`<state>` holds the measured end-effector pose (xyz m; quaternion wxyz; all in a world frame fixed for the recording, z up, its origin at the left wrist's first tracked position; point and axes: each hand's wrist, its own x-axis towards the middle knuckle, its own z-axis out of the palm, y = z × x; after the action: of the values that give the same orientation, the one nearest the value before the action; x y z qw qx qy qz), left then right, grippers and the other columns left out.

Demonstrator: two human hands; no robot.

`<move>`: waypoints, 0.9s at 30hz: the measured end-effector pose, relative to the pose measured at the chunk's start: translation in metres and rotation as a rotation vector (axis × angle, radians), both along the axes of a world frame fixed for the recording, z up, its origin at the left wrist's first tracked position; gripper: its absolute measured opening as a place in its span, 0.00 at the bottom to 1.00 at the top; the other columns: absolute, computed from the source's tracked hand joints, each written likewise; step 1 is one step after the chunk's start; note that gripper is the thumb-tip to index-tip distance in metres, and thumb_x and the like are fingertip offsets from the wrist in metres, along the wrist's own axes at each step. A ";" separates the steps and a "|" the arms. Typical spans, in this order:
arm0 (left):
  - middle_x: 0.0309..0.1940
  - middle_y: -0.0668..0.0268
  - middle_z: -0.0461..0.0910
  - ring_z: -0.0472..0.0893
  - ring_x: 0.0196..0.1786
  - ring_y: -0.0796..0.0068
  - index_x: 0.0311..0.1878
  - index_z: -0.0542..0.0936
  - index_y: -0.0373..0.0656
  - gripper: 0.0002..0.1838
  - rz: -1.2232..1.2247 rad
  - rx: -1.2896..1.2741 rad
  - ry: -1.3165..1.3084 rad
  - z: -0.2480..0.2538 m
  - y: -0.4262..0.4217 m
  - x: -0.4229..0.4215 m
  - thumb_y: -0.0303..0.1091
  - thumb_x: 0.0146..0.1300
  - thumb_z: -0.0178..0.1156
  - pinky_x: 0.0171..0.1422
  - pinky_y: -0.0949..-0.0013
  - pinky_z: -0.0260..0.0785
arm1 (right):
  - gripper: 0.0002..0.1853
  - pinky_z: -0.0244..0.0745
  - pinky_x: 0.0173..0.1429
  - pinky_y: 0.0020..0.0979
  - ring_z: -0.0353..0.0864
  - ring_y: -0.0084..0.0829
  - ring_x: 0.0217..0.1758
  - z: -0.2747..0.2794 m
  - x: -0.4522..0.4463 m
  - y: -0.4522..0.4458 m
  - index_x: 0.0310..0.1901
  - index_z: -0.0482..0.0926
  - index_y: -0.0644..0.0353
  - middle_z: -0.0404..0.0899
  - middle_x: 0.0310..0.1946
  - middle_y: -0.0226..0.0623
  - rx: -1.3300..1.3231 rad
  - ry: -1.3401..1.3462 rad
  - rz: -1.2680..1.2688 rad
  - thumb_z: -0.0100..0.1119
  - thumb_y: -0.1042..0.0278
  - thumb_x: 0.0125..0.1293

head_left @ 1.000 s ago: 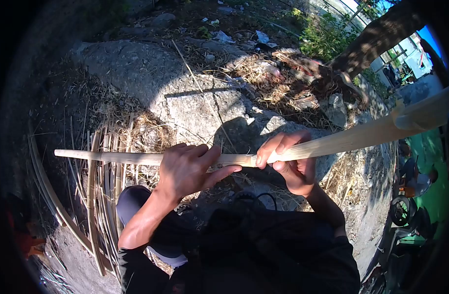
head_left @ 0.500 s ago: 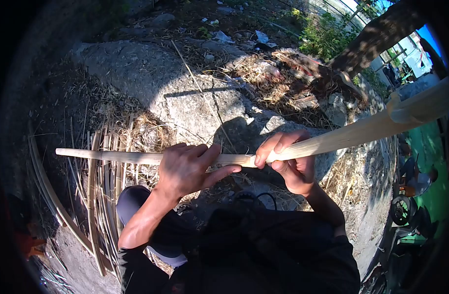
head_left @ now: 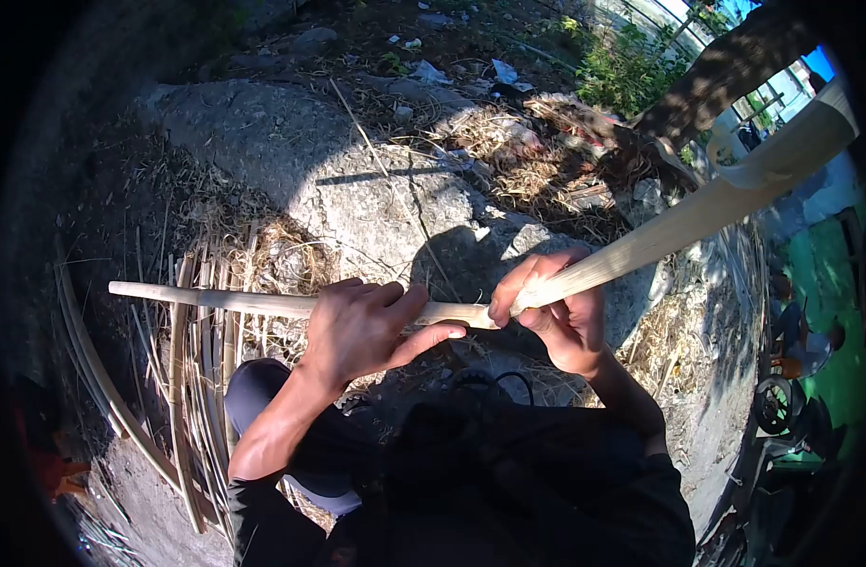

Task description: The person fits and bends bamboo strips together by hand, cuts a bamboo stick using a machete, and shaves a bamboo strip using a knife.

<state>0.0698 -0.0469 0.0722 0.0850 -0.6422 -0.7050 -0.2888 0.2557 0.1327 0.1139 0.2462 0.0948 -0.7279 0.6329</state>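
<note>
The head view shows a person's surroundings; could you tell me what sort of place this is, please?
Probably an outdoor yard or roadside work spot: a leafy bush and tree trunk stand beyond sunlit rough ground, and cut strips lie on the left.

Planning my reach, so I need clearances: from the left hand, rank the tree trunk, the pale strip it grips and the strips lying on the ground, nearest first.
From the left hand, in the head view:
1. Pale strip: in its grasp.
2. Strips on the ground: off to the left.
3. Tree trunk: far off, upper right.
</note>
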 end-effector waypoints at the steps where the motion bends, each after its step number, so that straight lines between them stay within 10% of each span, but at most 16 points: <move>1: 0.15 0.70 0.77 0.82 0.20 0.67 0.38 0.90 0.49 0.29 -0.001 0.000 0.000 0.000 0.000 0.000 0.69 0.60 0.71 0.27 0.62 0.71 | 0.21 0.82 0.54 0.38 0.86 0.36 0.49 0.000 0.000 0.000 0.67 0.66 0.59 0.82 0.45 0.49 0.004 0.002 -0.005 0.58 0.80 0.77; 27: 0.17 0.74 0.79 0.78 0.18 0.71 0.37 0.89 0.49 0.28 -0.073 -0.045 -0.040 -0.001 0.000 -0.003 0.68 0.62 0.70 0.25 0.65 0.67 | 0.23 0.81 0.52 0.36 0.86 0.35 0.49 -0.001 0.001 -0.001 0.68 0.64 0.58 0.82 0.46 0.51 -0.080 -0.007 0.044 0.58 0.81 0.77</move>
<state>0.0667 -0.0469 0.0708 0.0459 -0.6632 -0.6890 -0.2887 0.2569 0.1321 0.1124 0.2332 0.0987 -0.7007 0.6670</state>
